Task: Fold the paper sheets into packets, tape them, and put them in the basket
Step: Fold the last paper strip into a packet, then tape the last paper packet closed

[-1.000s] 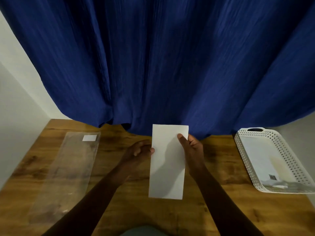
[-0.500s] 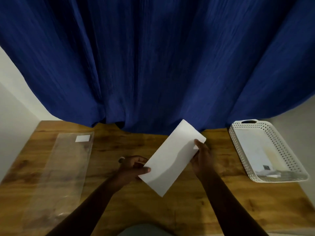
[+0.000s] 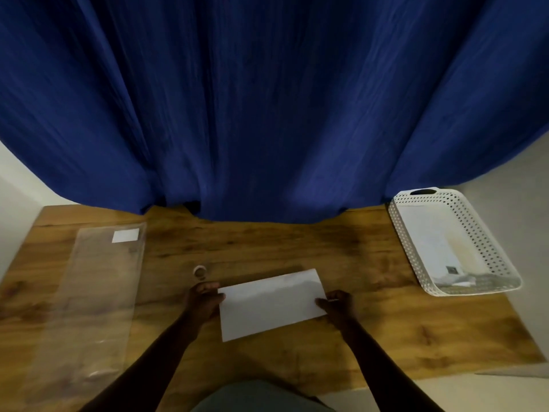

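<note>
Head view, left hand (image 3: 202, 301): pinched paper's (image 3: 271, 303) left edge.
Right hand (image 3: 337, 304): pinched its right edge.
Table (image 3: 371, 337): wooden.
Curtain (image 3: 267, 99): blue.

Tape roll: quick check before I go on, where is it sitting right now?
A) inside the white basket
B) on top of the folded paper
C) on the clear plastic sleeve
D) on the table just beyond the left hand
D: the tape roll lies on the bare wooden table just past the left hand, apart from the folded paper and far from the basket.
</note>
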`<state>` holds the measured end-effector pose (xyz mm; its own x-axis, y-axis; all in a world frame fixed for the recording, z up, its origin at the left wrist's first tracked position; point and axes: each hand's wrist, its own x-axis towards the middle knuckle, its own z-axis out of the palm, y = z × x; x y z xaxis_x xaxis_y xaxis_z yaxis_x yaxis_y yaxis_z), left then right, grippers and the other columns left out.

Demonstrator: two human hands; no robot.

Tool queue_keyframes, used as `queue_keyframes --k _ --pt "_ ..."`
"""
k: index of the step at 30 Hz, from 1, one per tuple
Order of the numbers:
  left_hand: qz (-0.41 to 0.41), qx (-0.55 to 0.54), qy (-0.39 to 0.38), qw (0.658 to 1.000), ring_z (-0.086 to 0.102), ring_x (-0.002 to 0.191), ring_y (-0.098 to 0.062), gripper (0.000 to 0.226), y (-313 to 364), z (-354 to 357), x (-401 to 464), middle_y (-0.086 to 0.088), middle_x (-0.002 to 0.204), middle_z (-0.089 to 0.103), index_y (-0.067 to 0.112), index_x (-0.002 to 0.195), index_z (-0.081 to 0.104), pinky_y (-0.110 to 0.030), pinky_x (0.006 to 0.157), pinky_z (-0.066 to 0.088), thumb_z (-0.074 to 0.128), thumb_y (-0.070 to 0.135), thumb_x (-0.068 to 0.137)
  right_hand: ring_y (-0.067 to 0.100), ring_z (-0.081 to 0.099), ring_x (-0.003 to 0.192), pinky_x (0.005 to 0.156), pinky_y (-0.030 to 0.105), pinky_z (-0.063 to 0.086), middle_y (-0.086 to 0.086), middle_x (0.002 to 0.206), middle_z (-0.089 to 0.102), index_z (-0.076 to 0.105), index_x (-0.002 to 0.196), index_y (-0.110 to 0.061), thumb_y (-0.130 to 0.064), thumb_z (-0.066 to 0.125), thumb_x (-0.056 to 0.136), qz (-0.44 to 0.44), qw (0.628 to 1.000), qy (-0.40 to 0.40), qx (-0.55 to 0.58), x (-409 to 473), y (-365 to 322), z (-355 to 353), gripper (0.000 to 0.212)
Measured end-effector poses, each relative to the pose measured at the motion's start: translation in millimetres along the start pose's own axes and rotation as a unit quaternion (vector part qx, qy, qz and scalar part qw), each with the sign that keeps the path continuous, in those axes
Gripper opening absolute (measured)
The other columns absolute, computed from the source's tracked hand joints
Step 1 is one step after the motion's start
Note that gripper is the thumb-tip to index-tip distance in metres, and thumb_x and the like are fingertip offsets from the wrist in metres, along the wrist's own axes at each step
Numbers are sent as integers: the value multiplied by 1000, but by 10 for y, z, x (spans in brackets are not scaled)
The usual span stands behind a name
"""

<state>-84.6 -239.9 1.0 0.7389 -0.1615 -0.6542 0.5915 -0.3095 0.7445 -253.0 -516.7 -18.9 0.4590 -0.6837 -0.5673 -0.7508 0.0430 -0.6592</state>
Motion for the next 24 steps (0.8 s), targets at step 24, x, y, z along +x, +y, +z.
queue_keyframes --k 24 --pt "270 492 74 824 59 106 -26 32 6 -394 891 -8 113 67 23 113 66 -40 89 47 70 14 83 23 66 94 79 41 59 7 108 70 62 118 -15 -33 72 85 -51 991 20 -119 177 268 -106 39"
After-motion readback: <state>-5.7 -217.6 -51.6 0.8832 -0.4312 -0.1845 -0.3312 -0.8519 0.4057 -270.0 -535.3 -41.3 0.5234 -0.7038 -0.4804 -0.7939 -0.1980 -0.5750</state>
